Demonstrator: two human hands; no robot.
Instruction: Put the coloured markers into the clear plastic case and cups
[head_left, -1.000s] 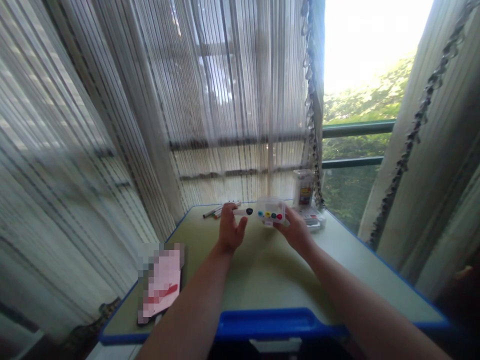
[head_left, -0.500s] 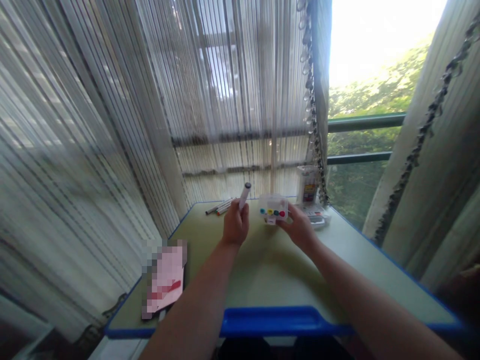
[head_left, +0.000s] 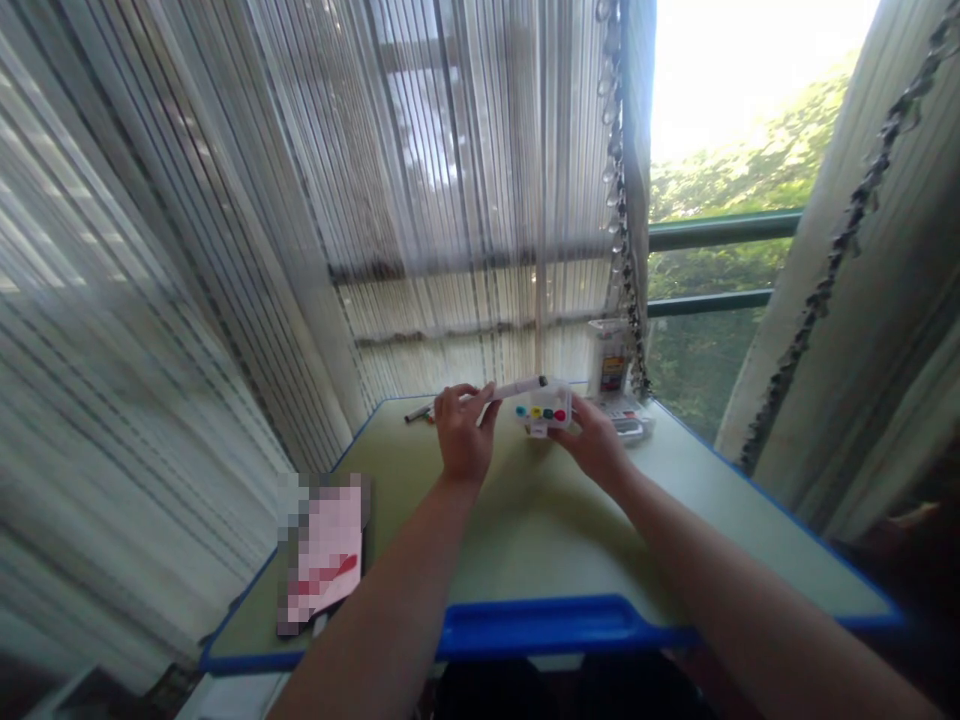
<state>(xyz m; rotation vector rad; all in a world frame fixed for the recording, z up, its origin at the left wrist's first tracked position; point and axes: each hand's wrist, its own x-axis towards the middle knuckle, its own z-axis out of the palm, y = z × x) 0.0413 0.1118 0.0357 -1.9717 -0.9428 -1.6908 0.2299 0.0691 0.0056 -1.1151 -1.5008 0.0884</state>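
Note:
My left hand (head_left: 466, 435) is closed around one end of a white marker (head_left: 517, 388). The marker lies nearly level, its dark end pointing right over the top of a clear plastic marker case (head_left: 523, 422). Inside the case several coloured marker ends show in a row: blue, yellow, dark green and red. My right hand (head_left: 592, 435) grips the case by its right side, holding it up above the table. Behind my left hand, a few loose markers (head_left: 417, 411) lie on the tabletop, partly hidden by the hand.
A pale green table (head_left: 540, 530) with a blue rim and a blue front tray (head_left: 540, 627) lies before me. Right of the case stands an open clear box (head_left: 634, 425) with its lid up. A blurred-out pink item (head_left: 330, 550) rests at the left edge. Striped curtains (head_left: 450, 250) hang behind.
The marker in my left hand has tipped from upright to nearly level, its dark end swinging right to the top of the case. My right hand still holds the case.

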